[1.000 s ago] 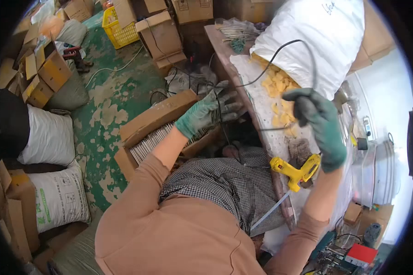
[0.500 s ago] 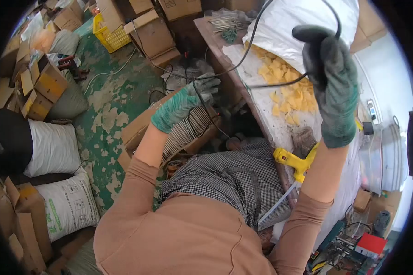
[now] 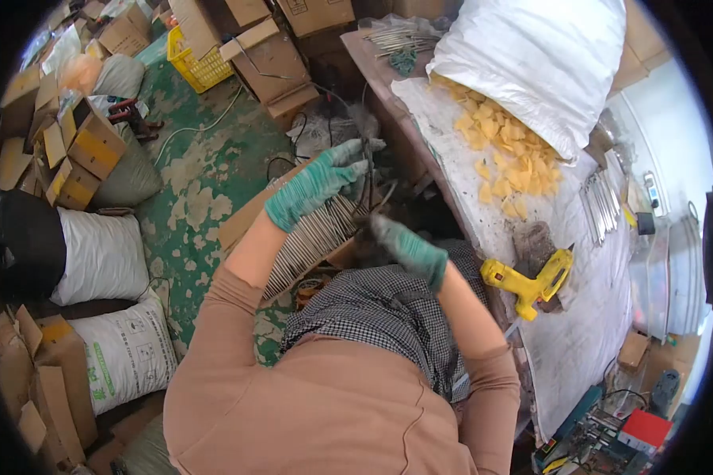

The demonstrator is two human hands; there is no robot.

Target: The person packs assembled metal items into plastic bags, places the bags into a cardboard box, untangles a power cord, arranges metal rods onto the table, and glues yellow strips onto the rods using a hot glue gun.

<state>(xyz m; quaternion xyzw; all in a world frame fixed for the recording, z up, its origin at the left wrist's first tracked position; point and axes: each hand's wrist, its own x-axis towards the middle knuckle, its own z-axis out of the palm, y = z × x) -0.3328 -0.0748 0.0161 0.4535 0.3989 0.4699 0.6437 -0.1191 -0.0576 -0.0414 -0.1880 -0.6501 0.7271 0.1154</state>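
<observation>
1. Step in hand (judged): two-handed handling of the cord [image 3: 367, 170]. The left hand [image 3: 313, 186] appears to steady it, while the right hand [image 3: 412, 253] works just below.
2. Cord position: dark strands run down past the left fingertips, above the far end of the box [image 3: 242, 222] and beside the table [image 3: 364, 59]. The lower part is lost in shadow and blur near the right hand.
3. Left grip: gloved fingers extended forward, slightly apart, with the cord at their tips. Whether they pinch it cannot be told.
4. Right grip: fingertips blurred against a dark background. Whether they are spread or closed, and on what, cannot be told.
5. Left arm: reaches forward over the rods [image 3: 313, 241] in the box, sleeve pushed back, palm side not visible.
6. Right arm: elbow bent outward, forearm angled forward and inward over the apron [image 3: 356, 309], hand near the left hand but apart from it.
7. Next move (judged): calls for a firm hold at the left fingertips, with the cord kept clear of the rods.
8. Adjacent items: the yellow tool [image 3: 527, 285] lies on the table, right of the right hand; yellow pieces [image 3: 503, 150] spread from the sack [image 3: 531, 67] farther forward.
</observation>
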